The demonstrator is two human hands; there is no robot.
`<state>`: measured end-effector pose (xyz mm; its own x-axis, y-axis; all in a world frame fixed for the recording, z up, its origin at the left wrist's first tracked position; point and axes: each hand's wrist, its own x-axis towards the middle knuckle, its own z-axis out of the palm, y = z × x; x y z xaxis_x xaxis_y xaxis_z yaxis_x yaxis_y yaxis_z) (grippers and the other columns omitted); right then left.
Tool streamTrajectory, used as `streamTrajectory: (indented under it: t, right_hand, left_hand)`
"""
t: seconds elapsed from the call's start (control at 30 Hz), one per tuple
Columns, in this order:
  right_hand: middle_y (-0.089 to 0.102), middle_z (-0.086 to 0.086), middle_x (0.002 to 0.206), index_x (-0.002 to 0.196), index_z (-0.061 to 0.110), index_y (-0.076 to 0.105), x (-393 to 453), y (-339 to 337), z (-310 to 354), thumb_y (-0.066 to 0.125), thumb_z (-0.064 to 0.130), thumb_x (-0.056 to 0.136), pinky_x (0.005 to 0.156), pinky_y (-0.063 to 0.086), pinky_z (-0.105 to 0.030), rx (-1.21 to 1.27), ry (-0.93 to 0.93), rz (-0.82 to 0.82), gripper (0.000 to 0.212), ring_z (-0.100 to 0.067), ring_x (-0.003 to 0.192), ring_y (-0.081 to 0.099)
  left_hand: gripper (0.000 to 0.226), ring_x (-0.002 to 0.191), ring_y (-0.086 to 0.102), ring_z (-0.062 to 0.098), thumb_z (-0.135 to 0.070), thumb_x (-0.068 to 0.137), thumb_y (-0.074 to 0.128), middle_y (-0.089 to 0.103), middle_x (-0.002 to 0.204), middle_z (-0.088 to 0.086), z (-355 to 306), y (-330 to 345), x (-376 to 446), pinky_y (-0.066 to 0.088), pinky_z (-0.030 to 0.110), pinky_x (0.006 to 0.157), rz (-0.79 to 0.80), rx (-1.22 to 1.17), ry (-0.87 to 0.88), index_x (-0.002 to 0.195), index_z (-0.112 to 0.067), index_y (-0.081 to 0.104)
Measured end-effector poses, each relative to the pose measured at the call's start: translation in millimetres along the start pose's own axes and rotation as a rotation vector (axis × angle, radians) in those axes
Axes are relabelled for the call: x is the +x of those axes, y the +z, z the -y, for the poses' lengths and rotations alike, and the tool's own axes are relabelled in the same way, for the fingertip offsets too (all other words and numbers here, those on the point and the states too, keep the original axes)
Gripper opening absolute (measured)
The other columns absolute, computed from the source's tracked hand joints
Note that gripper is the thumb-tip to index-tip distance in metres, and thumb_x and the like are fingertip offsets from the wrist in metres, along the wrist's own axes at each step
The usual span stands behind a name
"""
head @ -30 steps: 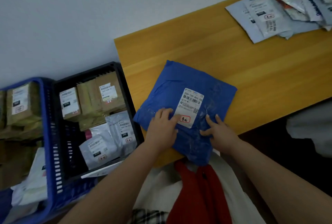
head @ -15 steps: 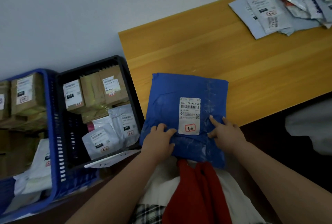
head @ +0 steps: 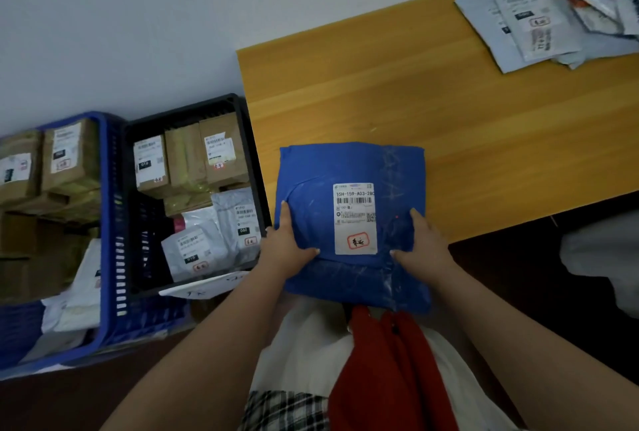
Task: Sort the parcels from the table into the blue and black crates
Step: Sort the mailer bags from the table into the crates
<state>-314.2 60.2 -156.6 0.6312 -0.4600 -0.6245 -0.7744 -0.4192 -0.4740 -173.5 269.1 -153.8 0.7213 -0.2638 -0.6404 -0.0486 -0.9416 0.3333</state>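
Parcel (head: pixel 349 223) in blue wrap lies at the tabletop (head: pixel 449 126) near edge, overhanging it. My left hand (head: pixel 288 244) and right hand (head: pixel 420 244) each grip a side. I'd read its label, then lift level toward one of two crates: blue crate (head: pixel 114 223), black crate (head: pixel 254 154).

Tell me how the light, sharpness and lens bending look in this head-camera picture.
Head view: dim, flat light with no hard shadows; wide-angle bending tilts the table edge; the label on the blue parcel is partly readable, while the far pile of parcels looks soft.
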Motion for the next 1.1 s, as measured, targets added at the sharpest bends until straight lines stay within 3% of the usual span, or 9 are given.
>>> streamTrajectory:
  t: [0.13, 0.37, 0.7, 0.93, 1.1]
  right_hand:
    - [0.022, -0.015, 0.155, 0.155, 0.021, 0.006, 5, -5, 4, 0.074, 0.030, 0.084, 0.115, 0.027, -0.045, -0.065, -0.050, 0.039, 0.099, -0.035, 0.141, 0.025]
    - [0.018, -0.009, 0.160, 0.155, 0.025, 0.007, 16, -9, 12, 0.074, 0.035, 0.082, 0.116, 0.027, -0.044, -0.191, -0.136, 0.124, 0.100, -0.034, 0.143, 0.022]
    - [0.017, -0.003, 0.161, 0.155, 0.028, 0.008, 33, 7, 54, 0.071, 0.037, 0.082, 0.113, 0.031, -0.045, -0.321, -0.191, 0.132, 0.097, -0.033, 0.140, 0.029]
    - [0.020, -0.013, 0.155, 0.154, 0.032, 0.009, 27, 73, 128, 0.065, 0.030, 0.089, 0.110, 0.032, -0.044, -0.271, -0.151, 0.077, 0.086, -0.038, 0.136, 0.029]
    - [0.017, -0.017, 0.152, 0.153, 0.035, 0.015, 6, 138, 185, 0.068, 0.026, 0.088, 0.108, 0.038, -0.047, -0.205, -0.116, 0.049, 0.084, -0.039, 0.132, 0.035]
  left_hand:
    - [0.117, 0.130, 0.040, 0.039, -0.042, 0.079, 0.076, 0.035, 0.144, 0.022, 3, 10, -10, 0.038, 0.046, 0.108, -0.043, -0.011, -0.030, 0.152, -0.033, -0.016]
    - [0.112, 0.136, 0.029, 0.041, -0.041, 0.082, 0.073, 0.023, 0.147, 0.023, 9, 28, -19, 0.031, 0.049, 0.111, -0.077, -0.063, -0.124, 0.150, -0.039, -0.015]
    - [0.113, 0.135, 0.035, 0.035, -0.037, 0.079, 0.077, 0.023, 0.146, 0.021, 44, 8, -18, 0.029, 0.042, 0.114, -0.065, -0.219, -0.120, 0.153, -0.035, -0.009]
    - [0.108, 0.126, 0.043, 0.033, -0.029, 0.077, 0.080, 0.034, 0.136, 0.017, 119, -43, -10, 0.035, 0.039, 0.108, -0.121, -0.276, -0.131, 0.154, -0.035, 0.004]
    - [0.107, 0.129, 0.040, 0.033, -0.028, 0.076, 0.080, 0.032, 0.139, 0.016, 196, -77, -4, 0.037, 0.038, 0.108, -0.079, -0.294, -0.157, 0.154, -0.032, 0.007]
